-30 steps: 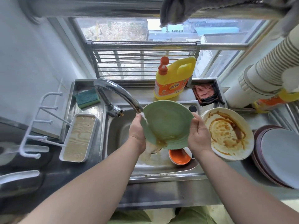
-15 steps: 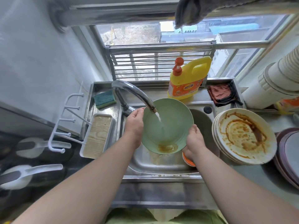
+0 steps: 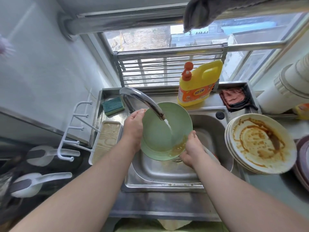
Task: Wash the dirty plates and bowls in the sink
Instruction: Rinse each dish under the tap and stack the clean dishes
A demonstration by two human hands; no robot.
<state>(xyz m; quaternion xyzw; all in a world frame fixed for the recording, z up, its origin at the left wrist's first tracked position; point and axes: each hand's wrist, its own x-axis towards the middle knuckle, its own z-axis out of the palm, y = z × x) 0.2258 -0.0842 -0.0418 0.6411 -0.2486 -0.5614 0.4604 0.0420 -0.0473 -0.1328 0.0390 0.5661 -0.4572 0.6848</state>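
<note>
A green plate (image 3: 160,136) is held tilted over the steel sink (image 3: 167,174), under the running faucet (image 3: 143,101). Water falls onto its middle, and brown sauce has gathered at its lower right rim. My left hand (image 3: 133,129) grips the plate's left rim. My right hand (image 3: 192,151) grips the lower right rim, thumb on the inner face. A stack of white plates (image 3: 260,143) smeared with brown sauce rests on the counter right of the sink. Behind my right hand a bit of an orange bowl (image 3: 214,156) shows in the sink.
A yellow detergent bottle (image 3: 197,86) stands behind the sink, with a green sponge (image 3: 113,105) at the left and a reddish cloth (image 3: 234,97) at the right. Dark plates (image 3: 302,158) lie at the far right. A white hook rack (image 3: 75,129) and wooden tray (image 3: 105,139) sit left.
The plate has shifted under the faucet, and the stream now hits its middle. The sauce has washed toward the lower right rim. My right hand has slid lower along the rim.
</note>
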